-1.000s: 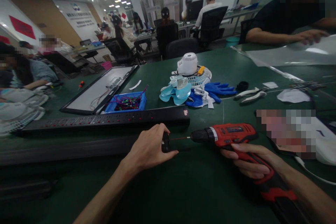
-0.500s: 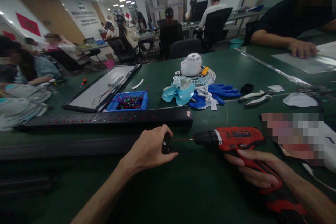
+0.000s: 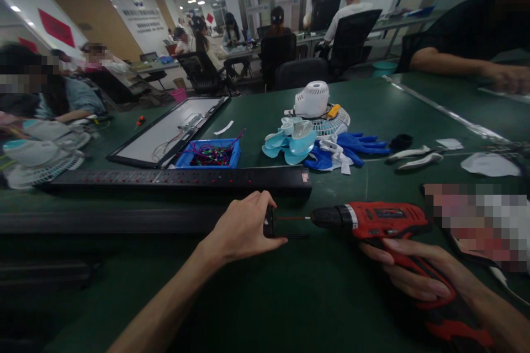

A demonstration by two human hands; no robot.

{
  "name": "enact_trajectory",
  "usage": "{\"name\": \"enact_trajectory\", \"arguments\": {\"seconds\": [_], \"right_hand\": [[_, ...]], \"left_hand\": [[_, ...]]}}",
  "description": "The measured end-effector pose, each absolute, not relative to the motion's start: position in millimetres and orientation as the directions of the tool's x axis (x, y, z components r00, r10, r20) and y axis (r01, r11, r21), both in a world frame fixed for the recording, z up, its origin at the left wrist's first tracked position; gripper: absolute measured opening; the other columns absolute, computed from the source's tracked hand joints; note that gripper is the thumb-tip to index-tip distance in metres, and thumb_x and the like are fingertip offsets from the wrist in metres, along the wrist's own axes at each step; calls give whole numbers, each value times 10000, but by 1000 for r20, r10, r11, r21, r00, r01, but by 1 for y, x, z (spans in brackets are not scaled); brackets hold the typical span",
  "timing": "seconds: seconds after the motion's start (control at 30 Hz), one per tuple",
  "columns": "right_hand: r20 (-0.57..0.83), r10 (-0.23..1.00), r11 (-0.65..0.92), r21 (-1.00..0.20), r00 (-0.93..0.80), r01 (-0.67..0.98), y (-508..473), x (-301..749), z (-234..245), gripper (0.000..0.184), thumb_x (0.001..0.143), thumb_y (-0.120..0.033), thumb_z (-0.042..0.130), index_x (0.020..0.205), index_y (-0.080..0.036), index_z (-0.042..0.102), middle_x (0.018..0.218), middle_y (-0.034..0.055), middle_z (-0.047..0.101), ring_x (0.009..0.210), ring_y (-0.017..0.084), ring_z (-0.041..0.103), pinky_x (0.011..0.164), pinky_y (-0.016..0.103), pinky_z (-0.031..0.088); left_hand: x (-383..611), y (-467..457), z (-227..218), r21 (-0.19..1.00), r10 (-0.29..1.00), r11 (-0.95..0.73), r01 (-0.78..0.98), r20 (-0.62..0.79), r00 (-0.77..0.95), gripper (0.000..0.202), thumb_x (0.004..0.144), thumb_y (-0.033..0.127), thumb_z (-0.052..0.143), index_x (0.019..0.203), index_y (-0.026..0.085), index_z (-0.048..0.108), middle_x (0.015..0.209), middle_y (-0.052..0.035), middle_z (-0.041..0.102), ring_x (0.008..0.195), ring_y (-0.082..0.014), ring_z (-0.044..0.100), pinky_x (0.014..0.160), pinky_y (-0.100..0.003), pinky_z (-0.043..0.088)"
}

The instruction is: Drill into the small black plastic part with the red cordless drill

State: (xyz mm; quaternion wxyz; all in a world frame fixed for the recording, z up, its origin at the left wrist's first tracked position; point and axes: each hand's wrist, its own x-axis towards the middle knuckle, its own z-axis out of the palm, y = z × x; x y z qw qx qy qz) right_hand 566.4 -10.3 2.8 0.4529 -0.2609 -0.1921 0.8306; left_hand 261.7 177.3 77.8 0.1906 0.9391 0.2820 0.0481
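My left hand (image 3: 244,226) is wrapped round the right end of a long black bar (image 3: 165,221) lying across the table, thumb stretched along the near side. A dark end piece (image 3: 269,222) shows between its thumb and fingers. My right hand (image 3: 418,270) grips the handle of a red and black cordless drill (image 3: 385,217), held level and pointing left. Its long thin bit (image 3: 292,218) reaches to the end piece; whether it sits in a screw is too small to tell. Just behind the bar lies a black power strip (image 3: 186,179) with a row of red dots.
Beyond the strip are a blue tray of wires (image 3: 237,157), a framed panel (image 3: 144,140), light-blue fan blades (image 3: 290,143), a white fan housing (image 3: 312,100), blue gloves (image 3: 360,143) and pliers (image 3: 418,160). Another person's hand (image 3: 509,76) rests at the far right.
My view has turned slightly left, so everything sits further right in it. Both hands, bar and drill keep nearly the same positions to each other. The other person's hand has moved right.
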Motion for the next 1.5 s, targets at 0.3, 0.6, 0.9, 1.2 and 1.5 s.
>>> {"name": "enact_trajectory", "arguments": {"seconds": [0.3, 0.6, 0.9, 1.2, 1.5], "right_hand": [[-241, 858, -505, -561, -454, -656, -9, 566, 5, 294, 989, -404, 596, 847, -168, 700, 366, -110, 394, 247, 40, 203, 339, 143, 357], [-261, 843, -529, -563, -470, -635, -10, 568, 4, 309, 989, -436, 594, 846, -181, 694, 348, -105, 410, 232, 45, 226, 337, 145, 378], [-308, 823, -561, -571, -476, -600, -9, 570, 8, 335, 993, -464, 579, 853, -184, 697, 332, -109, 393, 229, 54, 220, 313, 142, 355], [-427, 809, -588, -582, -404, -561, -16, 566, 18, 298, 976, -480, 581, 830, -229, 646, 343, -131, 351, 238, 45, 182, 308, 136, 349], [-408, 794, -608, -541, -451, -581, -16, 565, 19, 291, 960, -474, 616, 848, -215, 688, 334, -125, 354, 224, 44, 211, 292, 137, 347]], "left_hand": [[262, 177, 80, 375, 522, -789, 487, -9, 853, 524, 796, 528, 802, 1119, 214, 534, 1104, -47, 683, 997, -251, 672, 767, -369, 513], [261, 179, 75, 366, 499, -809, 459, 17, 866, 539, 792, 522, 814, 1122, 217, 518, 1063, -31, 686, 965, -242, 681, 755, -364, 508], [259, 182, 75, 393, 478, -814, 427, 37, 878, 603, 769, 534, 867, 1161, 211, 543, 1126, -36, 686, 1017, -245, 677, 776, -365, 525], [260, 180, 71, 397, 527, -790, 467, 53, 848, 843, 717, 594, 885, 1363, 230, 483, 1192, -54, 686, 1092, -273, 668, 883, -418, 555], [260, 180, 68, 402, 480, -825, 398, 125, 868, 884, 724, 448, 928, 1420, 263, 416, 1220, -33, 688, 1150, -244, 659, 969, -384, 540]]}}
